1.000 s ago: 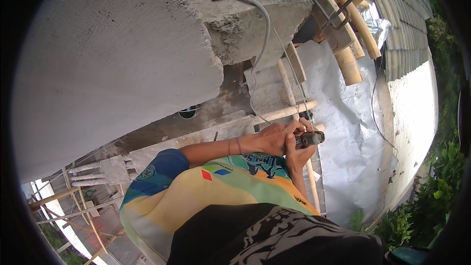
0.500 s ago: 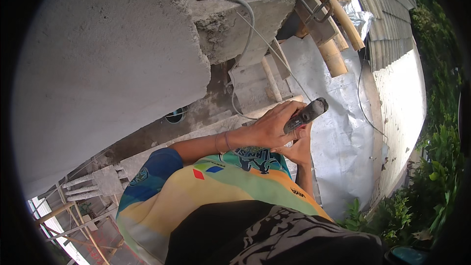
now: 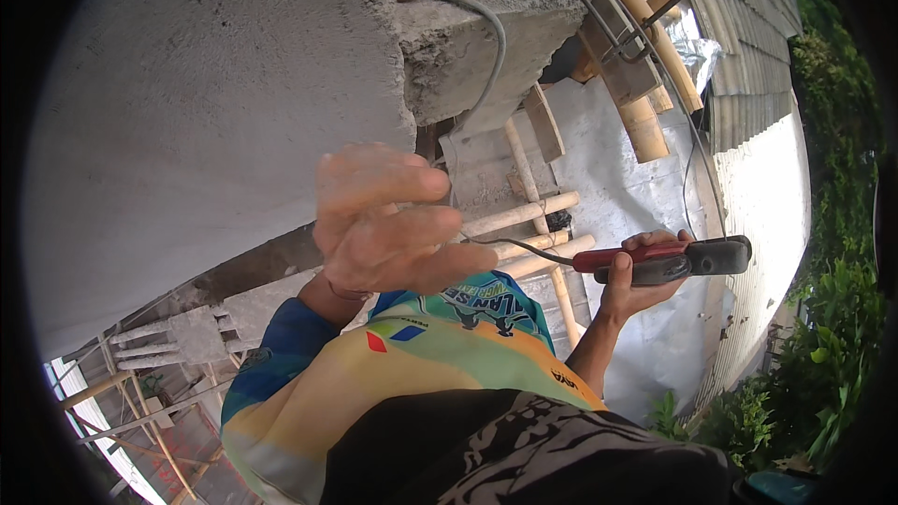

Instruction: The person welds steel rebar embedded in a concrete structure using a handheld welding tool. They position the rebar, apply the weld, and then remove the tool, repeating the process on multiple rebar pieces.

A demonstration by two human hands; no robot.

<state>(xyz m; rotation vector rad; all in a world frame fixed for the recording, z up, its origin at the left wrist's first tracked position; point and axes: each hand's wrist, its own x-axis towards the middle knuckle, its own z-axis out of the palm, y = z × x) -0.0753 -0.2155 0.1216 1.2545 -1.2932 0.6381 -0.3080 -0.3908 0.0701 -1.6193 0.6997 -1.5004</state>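
Head view: both hands were together on the tool half a second ago; now they have parted. Left hand (image 3: 388, 220) has come off and lifted toward the grey concrete wall (image 3: 187, 112), fingers spread loose, gripping nothing, blurred. Right hand (image 3: 641, 276) alone grasps the red-and-black handled pliers (image 3: 669, 260), at 3 o'clock from the left hand, well apart. A thin dark wire (image 3: 514, 245) runs from the tool's near end toward the left palm; contact cannot be told.
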